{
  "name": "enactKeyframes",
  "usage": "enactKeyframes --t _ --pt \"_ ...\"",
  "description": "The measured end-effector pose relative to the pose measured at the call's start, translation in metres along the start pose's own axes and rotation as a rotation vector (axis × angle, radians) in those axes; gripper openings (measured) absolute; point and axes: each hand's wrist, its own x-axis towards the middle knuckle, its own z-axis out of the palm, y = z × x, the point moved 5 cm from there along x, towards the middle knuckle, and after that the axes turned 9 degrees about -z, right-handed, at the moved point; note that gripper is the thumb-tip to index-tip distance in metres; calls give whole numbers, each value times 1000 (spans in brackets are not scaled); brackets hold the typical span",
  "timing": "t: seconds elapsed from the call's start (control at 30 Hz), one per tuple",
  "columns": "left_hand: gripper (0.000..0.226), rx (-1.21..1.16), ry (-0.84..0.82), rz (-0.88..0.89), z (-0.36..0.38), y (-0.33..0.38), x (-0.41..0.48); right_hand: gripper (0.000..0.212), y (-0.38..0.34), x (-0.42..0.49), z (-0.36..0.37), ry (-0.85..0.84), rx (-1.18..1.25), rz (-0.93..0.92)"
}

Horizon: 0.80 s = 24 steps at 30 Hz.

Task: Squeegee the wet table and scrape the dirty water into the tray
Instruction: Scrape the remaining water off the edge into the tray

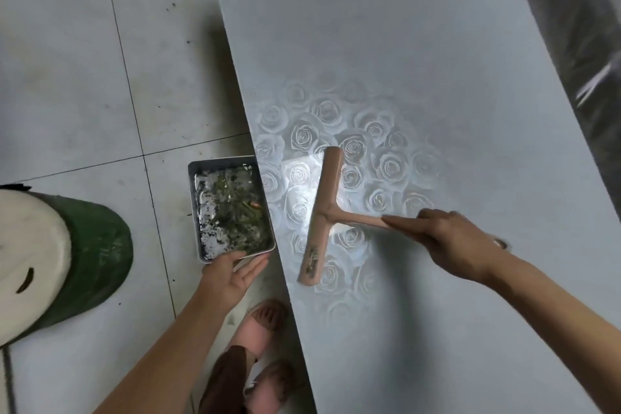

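A pale table (pixel 420 44) with a rose pattern runs from the top to the bottom right, shiny and wet in its middle. A pink squeegee (pixel 321 208) lies blade-down on the wet patch, a short way in from the table's left edge. My right hand (pixel 450 242) grips its handle. A grey rectangular tray (pixel 196 212) full of dirty water and green scraps is held against the table's left edge, just below its surface. My left hand (pixel 233 274) supports the tray's near end, thumb on the rim and fingers underneath.
The floor is pale tile (pixel 84 77). A green stool with a white seat (pixel 57 259) stands at the left. My feet in pink sandals (pixel 258 329) are beside the table edge. A dark surface (pixel 588 27) lies beyond the table's right edge.
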Motion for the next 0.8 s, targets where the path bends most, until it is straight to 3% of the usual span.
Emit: enactKeyframes --t 0.1,0.23,0.4,0.57,0.73,0.8 --pt "45 -25 -15 -8 6 -6 0 53 21 0 -36 24 -70 -39" --pt "46 -57 15 8 11 -10 0 54 44 3 -56 -96 -124 82" --pt "45 -72 8 20 11 -10 -1 63 -13 66 -26 -88 -109 -49" --pt "46 -79 2 -4 11 -11 0 54 -23 71 -43 30 -151 -144" --pt "49 -63 -3 -20 11 -8 -5 54 38 23 -68 -72 -210 147" --pt "49 -58 -11 -11 11 -5 -6 56 26 34 -60 -88 -187 151"
